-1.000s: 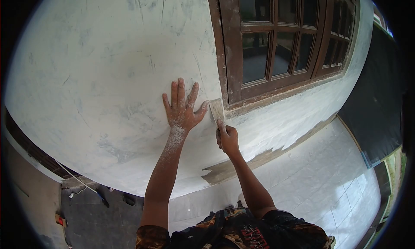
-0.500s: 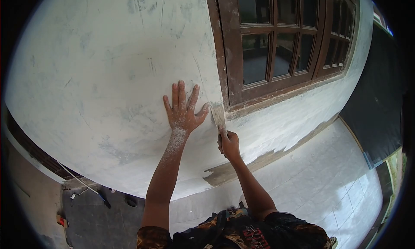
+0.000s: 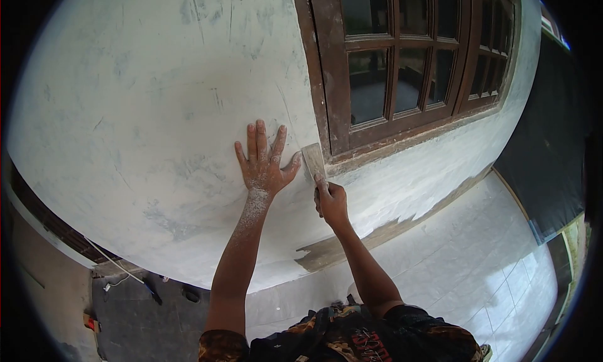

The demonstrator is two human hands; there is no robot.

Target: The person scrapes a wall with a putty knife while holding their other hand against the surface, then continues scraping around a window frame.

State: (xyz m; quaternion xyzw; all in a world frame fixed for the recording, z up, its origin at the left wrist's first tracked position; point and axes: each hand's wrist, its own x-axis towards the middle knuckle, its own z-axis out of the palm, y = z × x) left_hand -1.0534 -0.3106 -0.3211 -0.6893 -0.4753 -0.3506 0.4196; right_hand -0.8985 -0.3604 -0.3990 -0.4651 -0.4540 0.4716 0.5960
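My left hand (image 3: 262,167) lies flat on the white plastered wall (image 3: 163,110), fingers spread, with pale dust on the fingers and wrist. To its right, my right hand (image 3: 331,202) is wrapped round the handle of a putty knife (image 3: 313,159). The knife's flat, whitish blade points up and rests against the wall, just left of the lower corner of the brown window frame (image 3: 339,129). My left thumb is close beside the blade. Most of the handle is hidden in my grip. Grey smears and scratches mark the wall around both hands.
Brown wooden windows (image 3: 402,73) with glass panes fill the upper right. Pale sheeting (image 3: 452,255) covers the floor below the wall. Dark floor tiles (image 3: 151,324) and a thin white pole (image 3: 113,259) are at lower left. A dark sheet (image 3: 540,148) hangs at right.
The putty knife and my right hand have shifted slightly up and left along the wall. My left hand stays pressed flat in nearly the same place.
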